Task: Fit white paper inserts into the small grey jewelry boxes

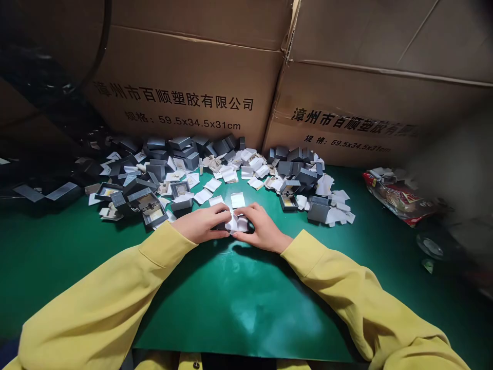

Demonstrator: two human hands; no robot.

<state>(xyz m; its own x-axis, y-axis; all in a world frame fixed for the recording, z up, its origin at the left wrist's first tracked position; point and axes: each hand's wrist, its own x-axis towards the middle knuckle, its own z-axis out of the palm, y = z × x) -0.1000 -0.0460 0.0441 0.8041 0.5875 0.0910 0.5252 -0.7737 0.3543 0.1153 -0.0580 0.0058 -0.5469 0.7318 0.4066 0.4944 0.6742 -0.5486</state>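
While the box (242, 224) sits just below the centre of the frame, its white inside facing up, both hands are closed on it from either side. The left hand (204, 224) grips its left end and the right hand (262, 228) its right end, fingers curled over the far edge and thumbs along the near one. Touching or just beyond the far edge is a white piece (238, 200); I cannot tell whether it joins the box. Yellow sleeves (103, 288) reach in from the lower corners across the green worktop (239, 313). Left of centre, dark boxes (188, 159) lie heaped among white slips (203, 196), one open box (150, 208) at the near edge. Right of centre is a smaller heap of dark boxes (307, 177) and slips. Farther right lies a red bag (400, 200). Two printed cartons (185, 64) fill the upper frame, and a black cable (103, 49) curves down at upper left.
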